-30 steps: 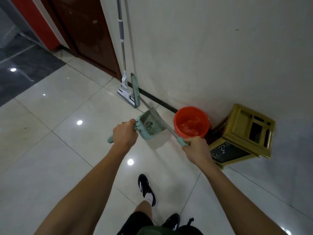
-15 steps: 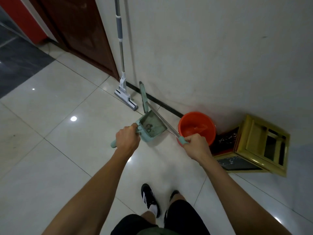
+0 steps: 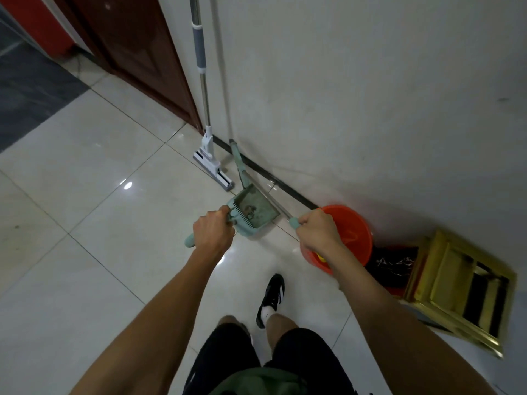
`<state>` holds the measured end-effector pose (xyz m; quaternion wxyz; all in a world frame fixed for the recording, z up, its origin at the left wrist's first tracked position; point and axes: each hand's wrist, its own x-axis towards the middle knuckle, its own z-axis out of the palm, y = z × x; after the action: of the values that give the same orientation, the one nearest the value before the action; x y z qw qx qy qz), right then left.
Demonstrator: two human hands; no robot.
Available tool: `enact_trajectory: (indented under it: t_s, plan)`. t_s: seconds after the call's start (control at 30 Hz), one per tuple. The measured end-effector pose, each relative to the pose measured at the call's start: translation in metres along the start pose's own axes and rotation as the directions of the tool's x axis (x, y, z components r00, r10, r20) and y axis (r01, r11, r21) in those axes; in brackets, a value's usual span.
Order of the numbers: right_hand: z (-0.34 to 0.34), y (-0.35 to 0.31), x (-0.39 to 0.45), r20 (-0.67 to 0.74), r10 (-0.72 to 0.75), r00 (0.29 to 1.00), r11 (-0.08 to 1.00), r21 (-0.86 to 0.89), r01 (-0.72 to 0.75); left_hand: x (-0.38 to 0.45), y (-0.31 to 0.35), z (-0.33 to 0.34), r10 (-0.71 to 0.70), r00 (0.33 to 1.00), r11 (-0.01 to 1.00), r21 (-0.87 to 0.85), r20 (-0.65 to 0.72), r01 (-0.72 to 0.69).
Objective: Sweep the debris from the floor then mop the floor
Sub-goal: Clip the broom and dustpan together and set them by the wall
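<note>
My left hand point(image 3: 212, 233) grips the handle of a pale green dustpan point(image 3: 253, 210) held above the floor; a small clump of debris lies in its tray by the comb teeth. My right hand point(image 3: 316, 230) grips the green end of a thin metal broom handle point(image 3: 272, 202). The broom's narrow green head point(image 3: 236, 159) sits by the skirting at the wall. A flat mop point(image 3: 212, 166) with a metal pole leans upright against the wall just left of the broom head. An orange bucket point(image 3: 355, 232) stands on the floor behind my right hand.
A gold metal bin point(image 3: 453, 289) lies tipped at the right with a dark mat point(image 3: 390, 262) under it. A brown door point(image 3: 137, 49) fills the upper left. My feet point(image 3: 271, 297) stand on glossy white tiles point(image 3: 85, 195), which spread out to the left.
I have stepped closer to the wall. The broom head has swung right, away from the mop head. Both hands keep their grips, and the bucket is partly behind my right hand.
</note>
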<state>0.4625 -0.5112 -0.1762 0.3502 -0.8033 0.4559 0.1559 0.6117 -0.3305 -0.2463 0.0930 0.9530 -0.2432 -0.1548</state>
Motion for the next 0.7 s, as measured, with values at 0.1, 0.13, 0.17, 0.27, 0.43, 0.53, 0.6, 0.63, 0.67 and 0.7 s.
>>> enact_trajectory:
  t_s: [0.1, 0.13, 0.17, 0.27, 0.43, 0.53, 0.6, 0.63, 0.67, 0.7]
  plan:
    - [-0.013, -0.019, 0.027, 0.033, 0.013, 0.999, 0.998, 0.067, -0.015, 0.023, 0.005, 0.003, -0.02, 1.0, 1.0, -0.023, 0.0, 0.02]
    - [-0.016, -0.025, 0.035, 0.044, 0.019, 0.999, 0.997, 0.079, -0.022, 0.031, 0.006, 0.003, -0.023, 1.0, 0.999, -0.024, 0.0, 0.023]
    - [-0.019, -0.03, 0.043, 0.058, 0.024, 0.998, 0.996, 0.082, -0.029, 0.039, 0.006, 0.003, -0.021, 1.0, 0.999, -0.027, -0.001, 0.021]
    - [-0.026, -0.048, 0.06, 0.106, 0.045, 0.993, 0.995, 0.089, -0.054, 0.061, 0.007, 0.004, 0.004, 1.0, 0.999, -0.054, 0.031, -0.002]
    - [-0.034, -0.08, 0.09, 0.181, 0.087, 0.98, 0.987, 0.115, -0.109, 0.093, 0.008, 0.01, 0.065, 0.99, 0.996, -0.071, 0.124, -0.056]
    - [-0.039, -0.095, 0.102, 0.211, 0.128, 0.969, 0.983, 0.099, -0.152, 0.114, 0.004, 0.015, 0.095, 0.983, 0.994, -0.071, 0.155, -0.085]
    - [-0.041, -0.1, 0.107, 0.214, 0.153, 0.965, 0.978, 0.11, -0.18, 0.127, 0.0, 0.017, 0.116, 0.979, 0.992, -0.074, 0.165, -0.105]
    - [-0.041, -0.102, 0.11, 0.212, 0.159, 0.964, 0.975, 0.117, -0.186, 0.134, -0.001, 0.017, 0.128, 0.976, 0.991, -0.066, 0.174, -0.118]
    - [-0.042, -0.104, 0.111, 0.2, 0.163, 0.966, 0.975, 0.118, -0.188, 0.14, 0.0, 0.016, 0.138, 0.973, 0.99, -0.054, 0.183, -0.13]
    - [-0.043, -0.105, 0.113, 0.173, 0.165, 0.971, 0.975, 0.118, -0.186, 0.146, 0.0, 0.015, 0.147, 0.97, 0.989, -0.046, 0.192, -0.141]
